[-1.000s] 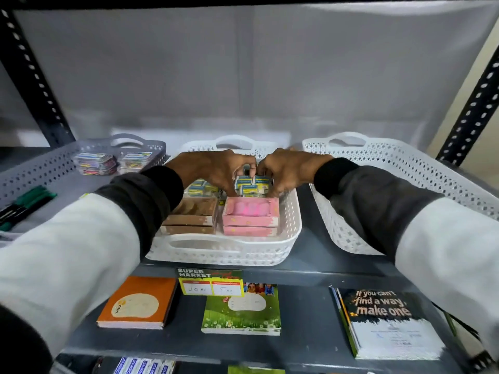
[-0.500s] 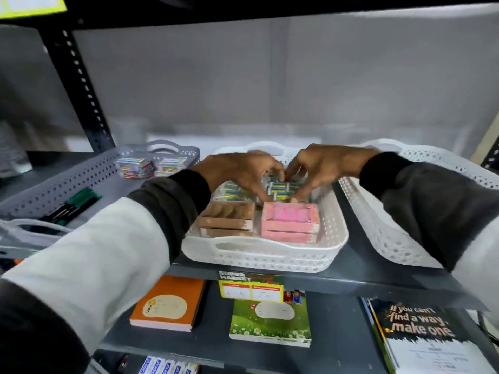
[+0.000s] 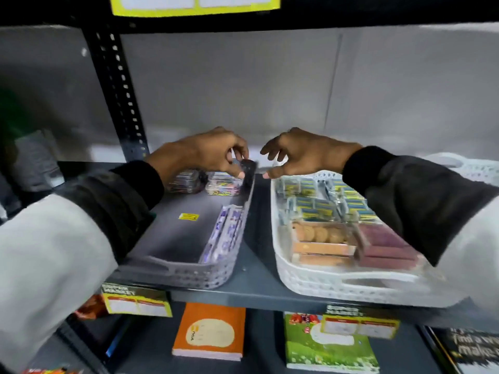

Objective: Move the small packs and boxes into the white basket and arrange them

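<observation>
The white basket point(image 3: 324, 287) stands on the grey shelf at right. It holds several blue-yellow small packs point(image 3: 316, 206) at the back, an orange box point(image 3: 321, 238) and a pink box point(image 3: 383, 241) in front. Left of it, the grey basket point(image 3: 189, 276) has two colourful packs point(image 3: 224, 186) at its far end and purple-white packs point(image 3: 224, 233) along its right wall. My left hand point(image 3: 205, 152) hovers over the grey basket's far right corner, fingers curled at the dark rim. My right hand point(image 3: 305, 152) hangs over the gap between the baskets, fingers apart and holding nothing.
A second white basket point(image 3: 475, 168) sits at the far right. A black perforated upright point(image 3: 118, 98) rises behind the grey basket. On the lower shelf lie an orange notebook point(image 3: 210, 330) and a green one point(image 3: 326, 344). Price tags point(image 3: 136, 300) hang on the shelf edge.
Both hands have lifted out of the white basket and moved left. The left hand now reaches the grey basket's far corner. The view has swung left.
</observation>
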